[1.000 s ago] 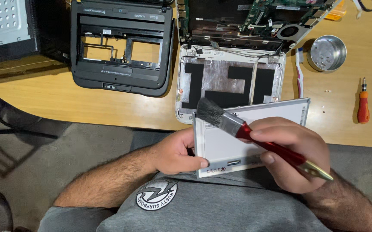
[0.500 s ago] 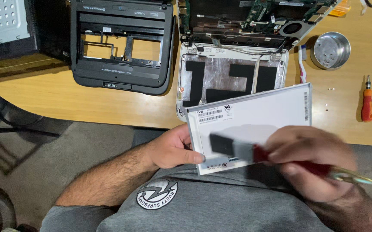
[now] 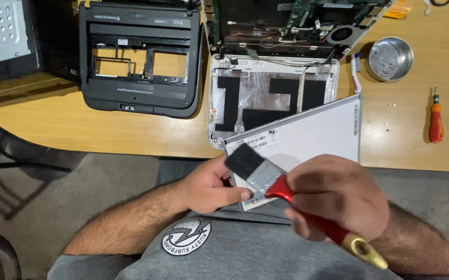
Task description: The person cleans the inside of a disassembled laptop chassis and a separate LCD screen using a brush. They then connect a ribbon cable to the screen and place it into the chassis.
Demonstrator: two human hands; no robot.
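The right hand (image 3: pixel 338 199) hides the brush (image 3: pixel 266 173) handle's middle and the panel's (image 3: pixel 307 137) 5 o'clock corner. The left hand (image 3: pixel 211 186) covers the panel's 8 o'clock edge. At 12 o'clock the frame cuts off the circuit board (image 3: pixel 297 21). Screws in the tin (image 3: pixel 389 58) are too small to count.

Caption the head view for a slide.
Left hand steadies a screen panel while right hand holds a red-handled brush on it.
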